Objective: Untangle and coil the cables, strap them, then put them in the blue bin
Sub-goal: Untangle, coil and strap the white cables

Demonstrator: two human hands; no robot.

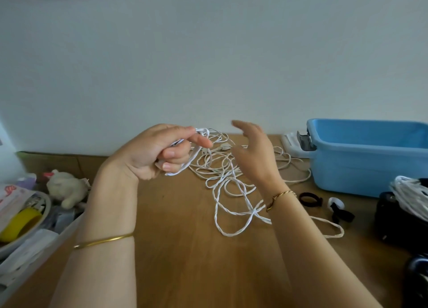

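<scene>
- A white cable (227, 175) sprawls in loose, crossing loops on the bench (185, 250), below and between the two hands. One long loop trails past the right wrist toward the person's right.
- The left hand (157, 152) is raised above the bench, its fingers curled round a few gathered turns of the cable.
- The right hand (252, 150) hovers just beside the left, above the tangle, with fingers relaxed and spread, grasping nothing.
- By the look of it, coiling of this cable has only begun. A small handful is gathered and most of the length lies knotted on the bench; strapping and binning are yet to come.
- Far out past the right hand, a white bundle (410, 194) rests on a dark object. It looks like a cable already coiled, but whether it is strapped cannot be told, and it is not in the bin.
- Two straps lie unused just outside the right wrist: a black strap (309, 199) and a white-and-black strap (339, 209).
- The blue bin (361, 159) stands open beyond the right hand, against the wall. No cable shows in the part of its interior in view.
- The bench is warm brown wood, backed by a plain pale wall (208, 53).
- Outside the left forearm there is household clutter, including a cream toy (67, 189) and a yellow tape roll (20, 222).
</scene>
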